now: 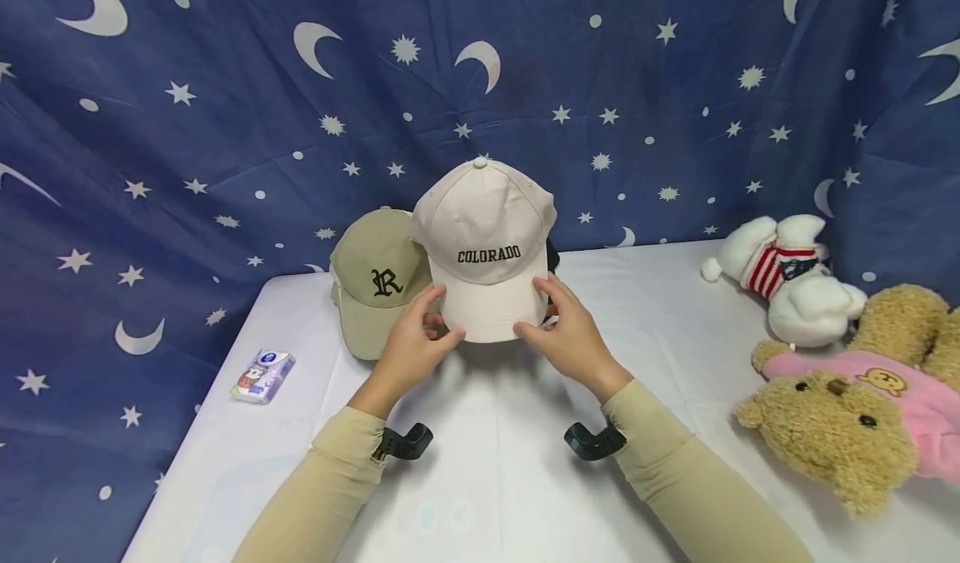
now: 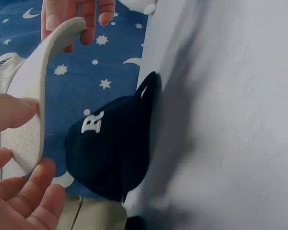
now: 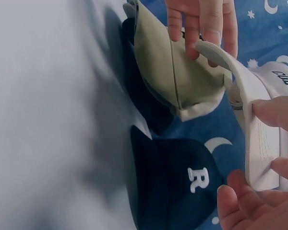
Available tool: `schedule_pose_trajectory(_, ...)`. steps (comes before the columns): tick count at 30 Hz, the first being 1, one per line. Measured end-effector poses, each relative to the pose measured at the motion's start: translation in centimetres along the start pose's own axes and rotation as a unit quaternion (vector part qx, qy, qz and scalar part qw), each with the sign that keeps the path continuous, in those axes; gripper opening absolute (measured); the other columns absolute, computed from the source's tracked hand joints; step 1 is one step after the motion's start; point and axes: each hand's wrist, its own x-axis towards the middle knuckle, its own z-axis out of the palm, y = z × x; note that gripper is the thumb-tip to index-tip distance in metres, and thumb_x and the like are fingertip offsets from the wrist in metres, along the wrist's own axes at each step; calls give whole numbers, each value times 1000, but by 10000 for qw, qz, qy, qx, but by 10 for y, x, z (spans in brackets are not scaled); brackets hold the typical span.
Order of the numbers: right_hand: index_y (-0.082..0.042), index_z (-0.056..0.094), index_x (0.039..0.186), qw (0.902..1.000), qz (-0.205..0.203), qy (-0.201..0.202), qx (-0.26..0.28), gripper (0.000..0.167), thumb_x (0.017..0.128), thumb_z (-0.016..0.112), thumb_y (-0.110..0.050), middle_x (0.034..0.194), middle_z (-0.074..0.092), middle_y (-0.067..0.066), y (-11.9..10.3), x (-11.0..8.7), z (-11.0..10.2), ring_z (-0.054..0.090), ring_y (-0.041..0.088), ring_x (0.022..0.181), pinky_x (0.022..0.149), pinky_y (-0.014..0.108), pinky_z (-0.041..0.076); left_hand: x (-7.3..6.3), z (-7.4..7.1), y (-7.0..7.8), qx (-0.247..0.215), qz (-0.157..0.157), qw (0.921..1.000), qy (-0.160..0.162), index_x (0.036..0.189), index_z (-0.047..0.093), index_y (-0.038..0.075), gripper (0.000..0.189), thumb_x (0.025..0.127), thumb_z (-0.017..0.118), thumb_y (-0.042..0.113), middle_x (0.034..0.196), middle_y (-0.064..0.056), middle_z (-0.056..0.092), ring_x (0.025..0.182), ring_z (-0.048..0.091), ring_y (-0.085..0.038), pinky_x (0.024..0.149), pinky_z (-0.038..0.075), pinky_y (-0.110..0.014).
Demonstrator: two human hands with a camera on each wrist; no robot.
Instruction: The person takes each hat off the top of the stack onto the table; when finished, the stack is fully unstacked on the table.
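Observation:
A cream baseball cap point(image 1: 483, 221) with COLORADO lettering is held up off the table, its front facing the head camera. My left hand point(image 1: 411, 340) pinches one side of the brim between thumb and fingers, and my right hand point(image 1: 570, 334) pinches the other side. The brim point(image 2: 31, 96) shows edge-on in the left wrist view, with the left thumb on top and fingers beneath. Behind it stands a navy cap point(image 2: 108, 143) with a white R, mostly hidden in the head view. To the left sits a khaki cap point(image 1: 378, 271) with a dark R.
A tissue pack point(image 1: 262, 376) lies on the white table point(image 1: 480, 480) at left. On the right are a white plush toy point(image 1: 795, 284) and a tan teddy bear point(image 1: 832, 430) in pink. A navy curtain point(image 1: 525, 63) with moons and stars hangs behind the table.

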Motion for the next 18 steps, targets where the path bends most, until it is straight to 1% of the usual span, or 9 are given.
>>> schedule_pose_trajectory(4, 1, 38, 151, 10000, 30, 55, -6, 77, 87, 76, -19, 162, 21, 19, 4, -1, -8, 55, 32, 110, 86, 42, 53, 5, 9, 3, -53, 46, 9999, -76, 148, 43, 2, 71, 86, 77, 7, 156, -15, 36, 106, 60, -30, 88, 53, -44)
schedule_pose_trajectory(9, 3, 37, 151, 9998, 65, 160, -100, 77, 88, 77, -17, 161, 21, 21, 10, -2, -19, 54, 34, 111, 87, 45, 53, 12, 22, 7, -70, 81, 9997, -218, 148, 43, 1, 70, 87, 77, 9, 155, -17, 37, 106, 61, -31, 88, 53, -44)
schedule_pose_trajectory(14, 4, 36, 151, 9993, 190, 254, -201, 77, 88, 76, -17, 161, 20, 23, 17, -2, -30, 53, 34, 110, 88, 44, 53, 21, 35, 10, -259, 179, 9991, -293, 147, 43, -1, 70, 86, 77, 7, 156, -17, 35, 106, 62, -32, 88, 54, -45)
schedule_pose_trajectory(18, 5, 36, 150, 9985, 357, 352, -217, 77, 88, 76, -16, 158, 22, 25, 21, -4, -38, 53, 35, 109, 90, 46, 52, 28, 46, 14, -307, 172, 9988, -351, 148, 43, 0, 70, 86, 77, 7, 157, -16, 35, 106, 61, -32, 88, 54, -45)
